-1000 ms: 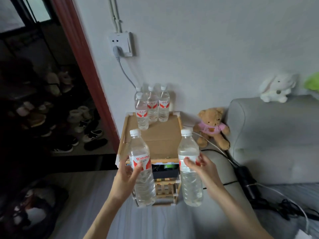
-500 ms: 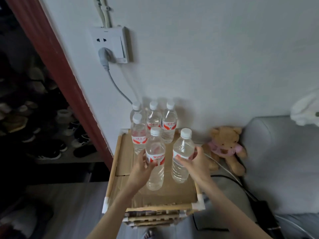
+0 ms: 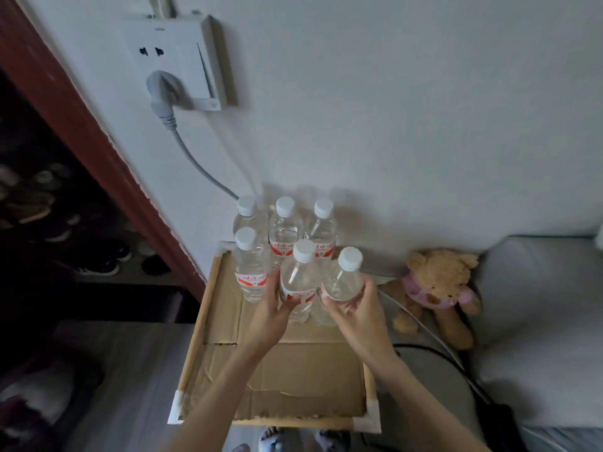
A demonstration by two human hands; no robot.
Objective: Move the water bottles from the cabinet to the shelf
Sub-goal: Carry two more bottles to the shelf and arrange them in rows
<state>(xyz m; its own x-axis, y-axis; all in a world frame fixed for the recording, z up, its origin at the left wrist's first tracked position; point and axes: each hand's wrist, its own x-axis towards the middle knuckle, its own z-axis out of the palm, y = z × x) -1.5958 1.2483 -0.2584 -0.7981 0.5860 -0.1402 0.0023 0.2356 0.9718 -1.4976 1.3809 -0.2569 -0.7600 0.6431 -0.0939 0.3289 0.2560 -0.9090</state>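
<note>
Several clear water bottles with white caps and red labels stand at the back of the wooden shelf top (image 3: 208, 324), which is lined with cardboard. My left hand (image 3: 272, 306) is wrapped around one bottle (image 3: 300, 278) that stands just in front of the back row. Beside it, my right hand (image 3: 354, 308) grips a second bottle (image 3: 342, 282), tilted a little to the right. One bottle (image 3: 249, 265) stands alone at the left; three more (image 3: 284, 230) line the wall behind.
A teddy bear (image 3: 437, 291) sits to the right of the shelf against a grey sofa (image 3: 538, 305). Cables (image 3: 434, 347) run down beside it. A wall socket (image 3: 182, 66) with a plugged cord hangs above. Shoes (image 3: 65, 243) fill the dark doorway at left.
Both hands carried their bottles up from in front of the shelf onto its top and pushed them back toward the wall row. My view has moved closer and higher.
</note>
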